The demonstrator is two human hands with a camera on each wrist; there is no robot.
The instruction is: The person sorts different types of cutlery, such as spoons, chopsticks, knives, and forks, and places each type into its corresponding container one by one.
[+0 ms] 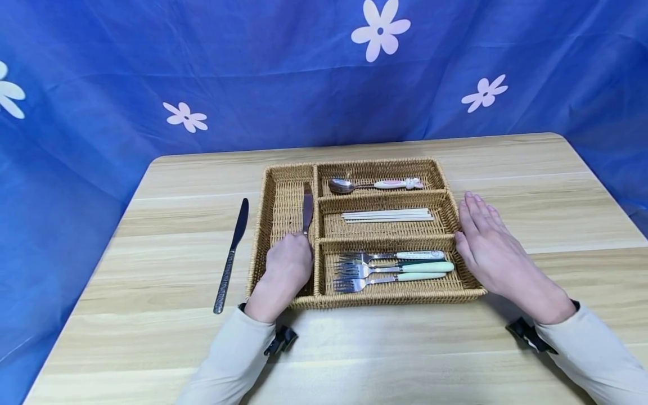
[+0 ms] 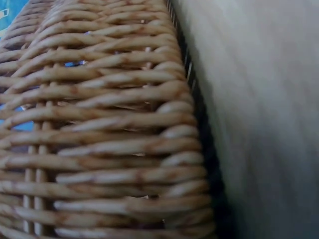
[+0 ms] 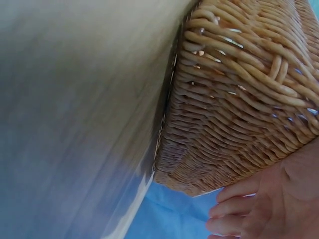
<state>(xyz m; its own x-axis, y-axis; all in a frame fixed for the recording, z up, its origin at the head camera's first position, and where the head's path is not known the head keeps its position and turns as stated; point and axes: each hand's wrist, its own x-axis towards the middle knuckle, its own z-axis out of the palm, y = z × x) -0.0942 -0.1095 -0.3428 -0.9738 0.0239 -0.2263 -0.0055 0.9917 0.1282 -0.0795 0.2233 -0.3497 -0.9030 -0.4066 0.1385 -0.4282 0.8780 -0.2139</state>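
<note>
A woven cutlery basket (image 1: 395, 301) with several compartments lies on the table. My left hand (image 1: 291, 261) reaches into its long left compartment with curled fingers and grips a table knife (image 1: 307, 208), blade pointing to the back along the divider; the handle is hidden under the hand. My right hand (image 1: 488, 247) lies with straight fingers against the basket's right side. In the right wrist view, its fingers (image 3: 234, 206) extend beside the woven wall (image 3: 239, 99). Only the basket's outer wall (image 2: 109, 129) shows in the left wrist view, without the hand.
Left of the basket a dark knife (image 1: 231, 259) lies on the table (image 1: 152, 337). The right compartments hold a spoon (image 1: 374, 184) at the back, white chopsticks (image 1: 387, 215) in the middle and several forks (image 1: 395, 270) at the front. A blue flowered cloth (image 1: 283, 73) hangs behind.
</note>
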